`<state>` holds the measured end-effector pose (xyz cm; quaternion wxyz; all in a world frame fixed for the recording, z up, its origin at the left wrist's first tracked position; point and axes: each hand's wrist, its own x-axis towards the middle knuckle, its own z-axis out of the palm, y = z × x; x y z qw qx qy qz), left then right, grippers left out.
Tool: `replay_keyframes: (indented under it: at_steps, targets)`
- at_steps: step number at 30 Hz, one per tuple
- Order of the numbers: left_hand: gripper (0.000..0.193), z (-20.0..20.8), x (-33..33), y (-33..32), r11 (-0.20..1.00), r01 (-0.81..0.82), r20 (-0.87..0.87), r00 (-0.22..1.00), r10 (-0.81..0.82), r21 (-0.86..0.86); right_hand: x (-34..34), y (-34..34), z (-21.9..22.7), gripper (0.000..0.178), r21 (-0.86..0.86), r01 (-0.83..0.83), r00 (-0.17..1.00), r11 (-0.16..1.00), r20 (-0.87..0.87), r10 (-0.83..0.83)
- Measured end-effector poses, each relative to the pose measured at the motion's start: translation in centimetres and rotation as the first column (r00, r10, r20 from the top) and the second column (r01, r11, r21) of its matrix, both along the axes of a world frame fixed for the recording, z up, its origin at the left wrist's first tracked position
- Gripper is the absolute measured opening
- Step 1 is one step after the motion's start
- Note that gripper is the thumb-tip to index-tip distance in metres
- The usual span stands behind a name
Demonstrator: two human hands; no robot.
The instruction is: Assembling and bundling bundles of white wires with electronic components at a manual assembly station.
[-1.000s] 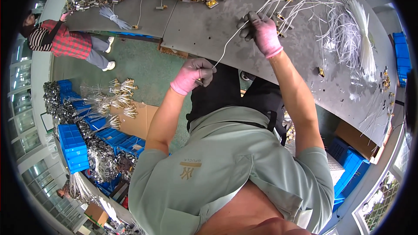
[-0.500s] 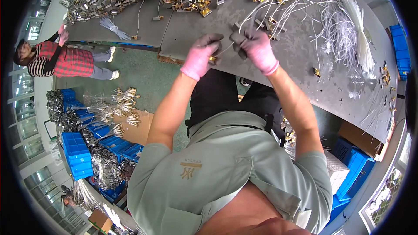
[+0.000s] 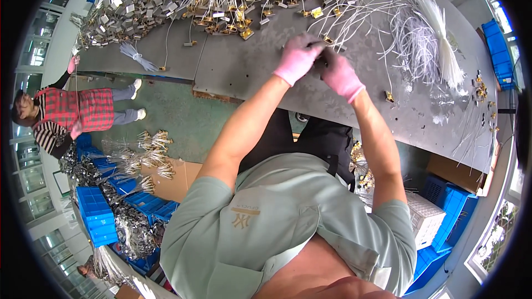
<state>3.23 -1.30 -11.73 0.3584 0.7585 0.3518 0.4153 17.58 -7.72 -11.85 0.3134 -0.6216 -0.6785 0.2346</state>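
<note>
My left hand (image 3: pixel 299 57) and my right hand (image 3: pixel 337 71) meet above the table's near edge, both in pink gloves with dark grey fingers. The fingers of both are bent and closed against each other. Whatever they grip between them is hidden, and motion blurs the fingertips. Just beyond them lie white wires (image 3: pixel 354 21) with small brass-coloured and grey metal ends. A brass-coloured end piece (image 3: pixel 389 97) on a single wire rests to the right of my right hand.
The grey table (image 3: pixel 233 72) carries a heap of wired metal parts (image 3: pixel 238 16) and grey blocks (image 3: pixel 130 11). A white wire bundle (image 3: pixel 443 44) lies at right. Blue crates (image 3: pixel 95 216) stand lower left. A person in a red checked apron (image 3: pixel 94 108) stands at far left.
My left hand has moved right and up to meet my right hand. The white wire that spanned the gap between them no longer shows. The person at left has lowered one hand.
</note>
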Motion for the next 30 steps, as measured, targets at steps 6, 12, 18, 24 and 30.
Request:
replay_keyframes:
  at_steps: [6,12,18,24,30]
  targets:
    - [0.032,-0.7,-3.4,3.2,0.949,0.13,0.035,0.992,-0.125,-0.286,0.7,-3.2,-1.0,0.022,-0.041,-0.074,0.995,0.996,0.062,0.076]
    - [0.066,-0.7,-6.0,9.4,0.956,-0.27,-0.548,0.786,0.285,0.111,-0.6,-5.7,0.4,0.012,0.105,0.309,0.843,0.945,-0.491,-0.221]
    - [0.036,-6.6,-7.7,10.6,0.954,-0.173,-0.753,0.586,0.299,0.245,-4.0,-6.7,-6.2,0.008,0.255,-0.01,0.997,0.967,0.078,-0.011]
    - [0.03,-4.6,-15.6,-0.4,0.97,-0.241,-0.314,0.924,0.218,-0.035,-4.5,-5.3,-6.1,0.033,-0.102,0.096,0.923,0.99,-0.364,-0.127]
    - [0.046,-4.8,-25.2,-11.8,0.592,-0.166,0.211,0.831,0.514,-0.789,-5.5,-4.3,-9.1,0.02,0.213,-0.123,0.986,0.969,0.135,0.096]
